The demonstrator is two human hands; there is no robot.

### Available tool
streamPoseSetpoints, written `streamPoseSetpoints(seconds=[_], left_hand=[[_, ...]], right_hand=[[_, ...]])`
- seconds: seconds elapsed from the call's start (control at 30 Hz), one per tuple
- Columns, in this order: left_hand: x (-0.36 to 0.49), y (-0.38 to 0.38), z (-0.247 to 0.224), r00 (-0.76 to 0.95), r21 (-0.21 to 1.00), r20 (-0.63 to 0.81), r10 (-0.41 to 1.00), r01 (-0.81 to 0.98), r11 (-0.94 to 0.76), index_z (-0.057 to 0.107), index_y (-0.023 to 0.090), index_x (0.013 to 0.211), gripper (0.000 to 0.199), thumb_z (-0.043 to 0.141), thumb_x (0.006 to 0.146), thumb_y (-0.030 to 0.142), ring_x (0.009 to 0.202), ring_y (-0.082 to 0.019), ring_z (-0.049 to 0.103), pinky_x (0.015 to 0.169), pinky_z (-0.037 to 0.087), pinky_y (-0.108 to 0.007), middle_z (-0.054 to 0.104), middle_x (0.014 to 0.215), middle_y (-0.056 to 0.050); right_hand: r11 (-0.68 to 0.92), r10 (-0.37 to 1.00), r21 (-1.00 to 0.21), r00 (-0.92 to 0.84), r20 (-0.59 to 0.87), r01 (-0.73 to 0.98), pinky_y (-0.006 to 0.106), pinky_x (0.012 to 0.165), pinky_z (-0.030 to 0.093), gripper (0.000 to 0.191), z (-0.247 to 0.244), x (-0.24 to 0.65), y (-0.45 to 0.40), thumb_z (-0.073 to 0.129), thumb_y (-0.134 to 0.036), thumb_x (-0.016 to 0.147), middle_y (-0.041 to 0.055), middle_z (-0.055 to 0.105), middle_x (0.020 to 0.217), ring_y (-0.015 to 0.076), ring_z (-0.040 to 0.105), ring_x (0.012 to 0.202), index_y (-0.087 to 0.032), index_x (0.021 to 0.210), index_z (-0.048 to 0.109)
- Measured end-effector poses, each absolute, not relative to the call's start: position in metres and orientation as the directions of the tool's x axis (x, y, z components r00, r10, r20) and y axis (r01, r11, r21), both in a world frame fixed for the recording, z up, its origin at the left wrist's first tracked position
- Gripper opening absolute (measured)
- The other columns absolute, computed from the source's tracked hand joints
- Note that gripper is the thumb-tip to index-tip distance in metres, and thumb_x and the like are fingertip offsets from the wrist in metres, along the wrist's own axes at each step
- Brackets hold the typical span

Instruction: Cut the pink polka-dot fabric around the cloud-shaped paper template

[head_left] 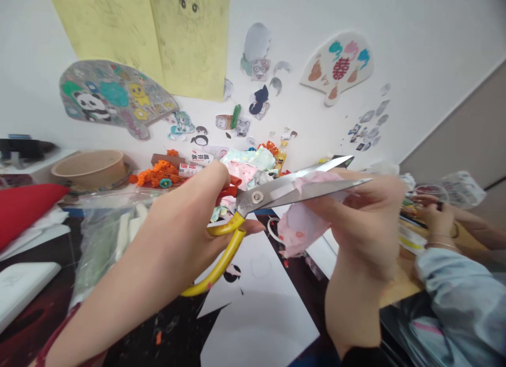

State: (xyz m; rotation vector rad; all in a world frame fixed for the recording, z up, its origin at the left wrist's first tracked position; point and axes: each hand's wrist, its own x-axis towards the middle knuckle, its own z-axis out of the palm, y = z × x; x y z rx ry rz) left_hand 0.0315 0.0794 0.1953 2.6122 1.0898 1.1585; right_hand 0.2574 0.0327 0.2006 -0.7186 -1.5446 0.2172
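Note:
My left hand (190, 214) is closed round the handles of a pair of scissors (256, 197) with yellow and red grips. The two blades point right and stand slightly apart, with pink patterned fabric (302, 230) between them. My right hand (361, 219) pinches this fabric between thumb and fingers, close to the blade tips. Part of the fabric hangs below the lower blade. White paper (261, 309) with a small black-and-white drawing lies on the dark table beneath both hands.
Orange flowers (162, 174), pastel fabric pieces (253, 158) and a plastic bag (100, 240) lie behind and left. A round tan basket (89, 169) stands at the back left. At the right, another person's hands (438, 219) are over a wooden surface.

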Motion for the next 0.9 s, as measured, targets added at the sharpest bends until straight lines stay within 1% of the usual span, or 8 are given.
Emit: streamPoseSetpoints(seconds=[0.1, 0.23, 0.43, 0.5, 0.6, 0.7, 0.8, 0.9], left_hand=[[0.0310, 0.0772, 0.1961, 0.469, 0.329, 0.607, 0.642, 0.586, -0.740, 0.042, 0.023, 0.087, 0.036, 0.062, 0.090, 0.052, 0.066, -0.019, 0.059, 0.058, 0.049, -0.032, 0.057, 0.078, 0.000], [0.0323, 0.0759, 0.1969, 0.471, 0.345, 0.595, 0.651, 0.582, -0.737, 0.042, 0.023, 0.088, 0.034, 0.061, 0.091, 0.051, 0.068, -0.019, 0.060, 0.060, 0.050, -0.033, 0.056, 0.079, 0.000], [0.0333, 0.0795, 0.1943, 0.453, 0.377, 0.606, 0.654, 0.561, -0.737, 0.044, 0.024, 0.088, 0.039, 0.062, 0.087, 0.058, 0.065, -0.019, 0.061, 0.057, 0.049, -0.032, 0.057, 0.076, 0.000], [0.0320, 0.0805, 0.1930, 0.456, 0.364, 0.617, 0.641, 0.557, -0.747, 0.044, 0.024, 0.088, 0.039, 0.062, 0.087, 0.058, 0.067, -0.019, 0.062, 0.057, 0.049, -0.031, 0.059, 0.078, -0.001], [0.0299, 0.0803, 0.1927, 0.459, 0.344, 0.632, 0.625, 0.557, -0.756, 0.044, 0.023, 0.087, 0.038, 0.064, 0.087, 0.055, 0.067, -0.018, 0.062, 0.059, 0.050, -0.030, 0.058, 0.077, 0.000], [0.0297, 0.0788, 0.1935, 0.467, 0.332, 0.620, 0.630, 0.571, -0.751, 0.046, 0.023, 0.088, 0.035, 0.063, 0.088, 0.053, 0.067, -0.017, 0.062, 0.060, 0.052, -0.031, 0.060, 0.078, 0.000], [0.0316, 0.0775, 0.1926, 0.461, 0.317, 0.630, 0.625, 0.582, -0.749, 0.049, 0.022, 0.091, 0.032, 0.056, 0.090, 0.053, 0.070, -0.016, 0.065, 0.061, 0.054, -0.031, 0.061, 0.080, 0.001], [0.0332, 0.0776, 0.1900, 0.444, 0.302, 0.664, 0.601, 0.576, -0.759, 0.051, 0.022, 0.094, 0.033, 0.044, 0.092, 0.054, 0.069, -0.014, 0.065, 0.061, 0.055, -0.030, 0.058, 0.078, 0.004]], right_hand=[[0.781, 0.552, -0.543, 0.064, 0.831, 0.310, 0.030, 0.074, 0.061, 0.022, 0.2005, 0.2577, 0.0315, 0.079, -0.008, 0.080, -0.0035, 0.080, 0.082, 0.0171, 0.074, 0.076, -0.028, 0.085, 0.084], [0.794, 0.527, -0.517, 0.063, 0.847, 0.320, 0.030, 0.070, 0.062, 0.026, 0.2010, 0.2553, 0.0320, 0.079, -0.008, 0.079, -0.0040, 0.080, 0.082, 0.0174, 0.075, 0.075, -0.031, 0.087, 0.084], [0.794, 0.512, -0.508, 0.083, 0.855, 0.334, 0.032, 0.069, 0.062, 0.023, 0.2020, 0.2542, 0.0319, 0.080, -0.009, 0.077, -0.0029, 0.079, 0.078, 0.0185, 0.074, 0.072, -0.030, 0.083, 0.084], [0.801, 0.502, -0.494, 0.069, 0.862, 0.337, 0.031, 0.068, 0.062, 0.025, 0.2022, 0.2544, 0.0314, 0.079, -0.008, 0.077, -0.0039, 0.079, 0.078, 0.0172, 0.072, 0.070, -0.032, 0.085, 0.084], [0.803, 0.500, -0.491, 0.065, 0.864, 0.337, 0.031, 0.070, 0.061, 0.030, 0.2030, 0.2543, 0.0306, 0.079, -0.006, 0.078, -0.0055, 0.080, 0.081, 0.0170, 0.073, 0.072, -0.034, 0.088, 0.084], [0.809, 0.502, -0.487, 0.045, 0.864, 0.327, 0.031, 0.072, 0.061, 0.029, 0.2042, 0.2556, 0.0299, 0.079, -0.006, 0.078, -0.0056, 0.080, 0.082, 0.0170, 0.074, 0.074, -0.033, 0.089, 0.084], [0.800, 0.515, -0.489, 0.023, 0.857, 0.348, 0.032, 0.071, 0.061, 0.030, 0.2054, 0.2582, 0.0296, 0.078, -0.007, 0.079, -0.0041, 0.080, 0.082, 0.0186, 0.075, 0.074, -0.035, 0.089, 0.084], [0.787, 0.539, -0.497, -0.016, 0.842, 0.365, 0.032, 0.068, 0.061, 0.032, 0.2059, 0.2591, 0.0297, 0.077, -0.008, 0.080, -0.0024, 0.080, 0.081, 0.0201, 0.074, 0.071, -0.037, 0.091, 0.084]])
